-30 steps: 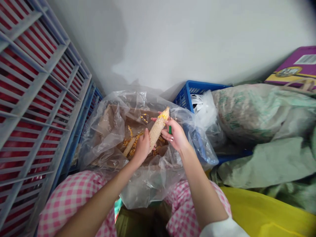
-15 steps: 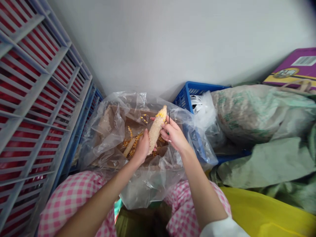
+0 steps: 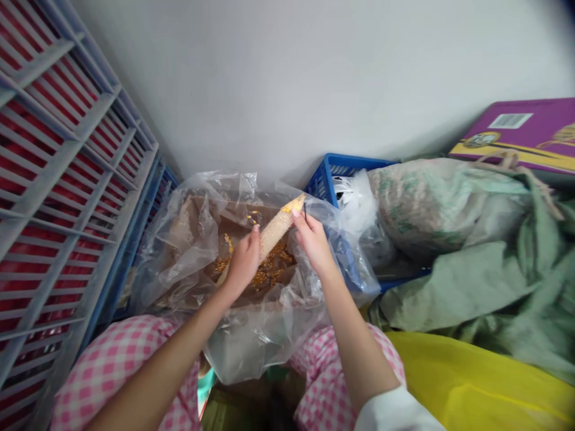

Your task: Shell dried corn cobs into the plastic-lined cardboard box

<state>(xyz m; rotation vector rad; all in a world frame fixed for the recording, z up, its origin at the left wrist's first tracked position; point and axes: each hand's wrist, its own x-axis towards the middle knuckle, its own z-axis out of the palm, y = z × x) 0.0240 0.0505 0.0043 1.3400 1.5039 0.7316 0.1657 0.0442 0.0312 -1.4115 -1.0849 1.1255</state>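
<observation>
A: Layout?
B: Cardboard box (image 3: 197, 218) lined with a clear plastic bag (image 3: 251, 353), loose corn kernels (image 3: 269, 276) inside.
A: Cob?
B: Corn cob (image 3: 276, 232) held tilted above the kernels.
A: Hands?
B: Left hand (image 3: 244, 262) clenched around the cob's lower end; right hand (image 3: 312, 242) pinching a thin dark pick (image 3: 304, 209) beside the tip.

The person's right hand (image 3: 312, 242) hides nearly all of a thin dark pointed tool (image 3: 304, 209); only its tip shows, so its shape and material cannot be told. The left hand (image 3: 245, 263) covers the lower end of a pale yellow corn cob (image 3: 278, 230). The right edge cuts off a purple cardboard box (image 3: 516, 134), and the scattered orange-yellow kernels (image 3: 265, 275) are too small to count.
</observation>
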